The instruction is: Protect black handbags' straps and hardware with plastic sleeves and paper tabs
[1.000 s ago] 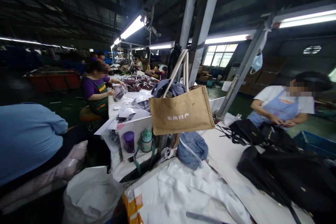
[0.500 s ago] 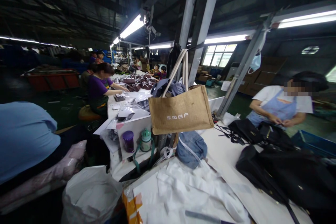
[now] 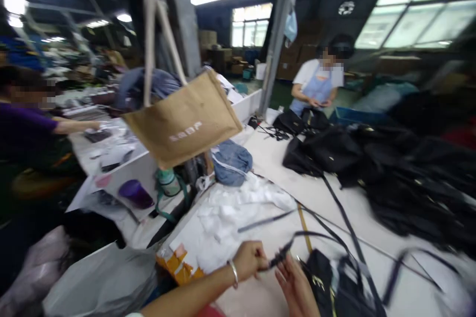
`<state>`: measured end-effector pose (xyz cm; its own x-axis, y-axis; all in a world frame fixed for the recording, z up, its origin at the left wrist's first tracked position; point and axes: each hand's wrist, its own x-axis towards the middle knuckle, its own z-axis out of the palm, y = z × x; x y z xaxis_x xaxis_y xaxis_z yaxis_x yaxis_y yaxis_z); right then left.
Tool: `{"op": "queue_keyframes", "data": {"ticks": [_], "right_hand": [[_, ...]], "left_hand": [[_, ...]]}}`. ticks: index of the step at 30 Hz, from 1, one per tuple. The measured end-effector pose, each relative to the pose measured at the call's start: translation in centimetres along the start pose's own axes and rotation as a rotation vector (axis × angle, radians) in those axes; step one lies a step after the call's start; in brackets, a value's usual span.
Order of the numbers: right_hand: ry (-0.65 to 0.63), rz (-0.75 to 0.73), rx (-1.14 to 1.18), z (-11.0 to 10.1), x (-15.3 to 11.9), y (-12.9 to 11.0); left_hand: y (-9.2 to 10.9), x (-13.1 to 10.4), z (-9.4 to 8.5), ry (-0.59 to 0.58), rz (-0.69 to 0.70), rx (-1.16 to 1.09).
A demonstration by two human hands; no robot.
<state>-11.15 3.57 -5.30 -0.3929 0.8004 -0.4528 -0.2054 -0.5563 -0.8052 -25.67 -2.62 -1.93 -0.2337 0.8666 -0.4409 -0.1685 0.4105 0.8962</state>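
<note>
Jute tote [image 3: 186, 126] hangs above the worktop [image 3: 327, 198], denim bulging out. Left hand [image 3: 250, 260] pinches a thin black strap [image 3: 282, 255] above a black bag [image 3: 327, 282]; right hand [image 3: 295, 285] lies open beside it.

white table [image 3: 327, 198]: black bags [image 3: 401, 173], white cloth [image 3: 238, 208]

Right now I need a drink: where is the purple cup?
In the head view the purple cup lies tilted at lower left on the white table, beside the green-strapped bottle and below the hanging tan bag.
</note>
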Motion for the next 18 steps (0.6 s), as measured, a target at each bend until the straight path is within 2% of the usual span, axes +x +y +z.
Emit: {"op": "queue_keyframes", "data": {"ticks": [2, 4, 7, 10, 14, 18], "right_hand": [[0.084, 0.05, 0.139, -0.4, -0.4, -0.2], [0.114, 0.04, 0.202, 0.0, -0.7, -0.3], [0.085, 0.0, 0.18, 1.1, -1.6, 0.1], [0.01, 0.035, 0.146, 1.3, -2.1, 0.5], [0.042, 0.104, 0.199, -0.3, -0.4, -0.6], [0.093, 0.037, 0.213, -1.0, 1.1, -1.1]], "left_hand": [[-0.2, 0.4, 0.2, -0.034, -0.006, 0.026], [-0.2, 1.0, 0.3, -0.055, -0.005, 0.047], [0.0, 1.4, 0.4, -0.056, 0.013, 0.061], [0.1, 1.6, 0.7, -0.061, 0.004, 0.081], [0.0, 2.0, 1.1, -0.077, -0.052, 0.091], [0.3, 2.6, 1.5, -0.041, -0.069, 0.071]]}}
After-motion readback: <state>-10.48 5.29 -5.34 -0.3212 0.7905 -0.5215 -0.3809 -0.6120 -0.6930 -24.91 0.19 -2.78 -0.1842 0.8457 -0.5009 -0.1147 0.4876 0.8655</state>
